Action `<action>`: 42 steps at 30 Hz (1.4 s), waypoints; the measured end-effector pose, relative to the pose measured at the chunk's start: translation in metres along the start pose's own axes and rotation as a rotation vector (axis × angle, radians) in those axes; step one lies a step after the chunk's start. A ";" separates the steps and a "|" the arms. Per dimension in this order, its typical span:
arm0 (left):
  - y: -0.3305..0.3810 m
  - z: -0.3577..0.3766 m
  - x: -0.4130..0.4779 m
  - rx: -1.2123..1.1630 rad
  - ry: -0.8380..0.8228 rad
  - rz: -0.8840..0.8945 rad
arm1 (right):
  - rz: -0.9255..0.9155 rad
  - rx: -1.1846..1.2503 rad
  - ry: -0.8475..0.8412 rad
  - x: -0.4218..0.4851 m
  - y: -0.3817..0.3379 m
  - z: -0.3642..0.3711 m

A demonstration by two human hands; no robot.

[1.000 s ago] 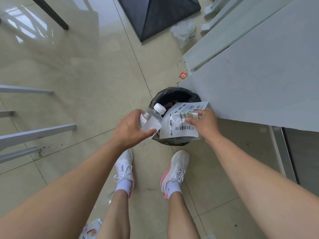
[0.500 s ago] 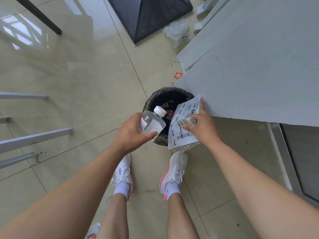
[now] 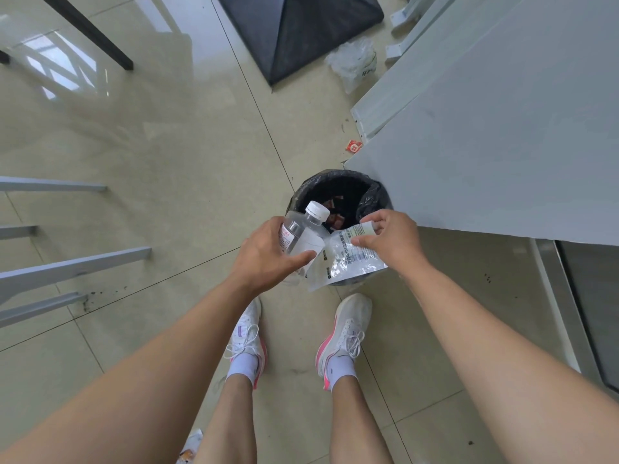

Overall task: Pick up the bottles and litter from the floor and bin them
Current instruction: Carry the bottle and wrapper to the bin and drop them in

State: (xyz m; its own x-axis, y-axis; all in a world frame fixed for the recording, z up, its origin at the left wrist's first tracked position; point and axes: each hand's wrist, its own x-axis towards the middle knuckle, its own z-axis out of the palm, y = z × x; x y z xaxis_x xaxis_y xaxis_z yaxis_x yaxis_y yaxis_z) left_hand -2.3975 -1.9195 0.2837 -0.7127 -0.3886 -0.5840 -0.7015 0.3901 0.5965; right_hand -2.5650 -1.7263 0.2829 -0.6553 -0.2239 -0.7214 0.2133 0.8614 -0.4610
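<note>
A round bin (image 3: pixel 301 192) lined with a black bag stands on the floor against the corner of a grey table, with brown scraps inside. My left hand (image 3: pixel 264 254) grips a clear plastic bottle (image 3: pixel 303 231) with a white cap, its neck tilted over the bin's near rim. My right hand (image 3: pixel 390 239) pinches a crumpled clear printed plastic wrapper (image 3: pixel 348 262) that hangs over the bin's front edge. Both hands are just in front of the bin's opening.
A grey table (image 3: pixel 502 128) overhangs the bin at right. A small red wrapper (image 3: pixel 354 146) and a crumpled clear plastic bag (image 3: pixel 355 61) lie on the floor beyond. Another wrapper (image 3: pixel 191 448) lies by my left leg. Grey chair legs (image 3: pixel 67 269) stand left; a dark base (image 3: pixel 301 28) at top.
The wrapper has gone from spread flat over the bin to crumpled and lower in my right hand. The bottle has shifted slightly further over the bin.
</note>
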 end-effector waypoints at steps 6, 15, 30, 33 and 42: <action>-0.002 -0.003 0.003 -0.145 0.056 -0.092 | 0.054 0.300 0.057 0.005 -0.002 0.006; -0.006 -0.017 0.007 -0.253 0.074 -0.140 | 0.001 0.138 0.169 0.024 -0.012 0.016; -0.043 0.000 0.020 -0.246 0.054 -0.148 | -0.289 -0.516 0.120 0.090 0.013 0.070; -0.054 0.014 0.029 -0.258 0.057 -0.145 | -0.296 -0.594 0.094 0.108 0.017 0.090; -0.058 0.040 0.025 -0.258 0.076 -0.084 | -0.259 -0.510 -0.041 0.121 0.026 0.093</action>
State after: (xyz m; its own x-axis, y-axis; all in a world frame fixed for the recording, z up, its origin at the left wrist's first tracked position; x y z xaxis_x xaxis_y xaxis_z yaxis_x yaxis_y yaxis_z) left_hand -2.3750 -1.9185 0.2128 -0.6425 -0.4763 -0.6003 -0.7273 0.1323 0.6735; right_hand -2.5717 -1.7736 0.1358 -0.6092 -0.4656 -0.6419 -0.3335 0.8849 -0.3253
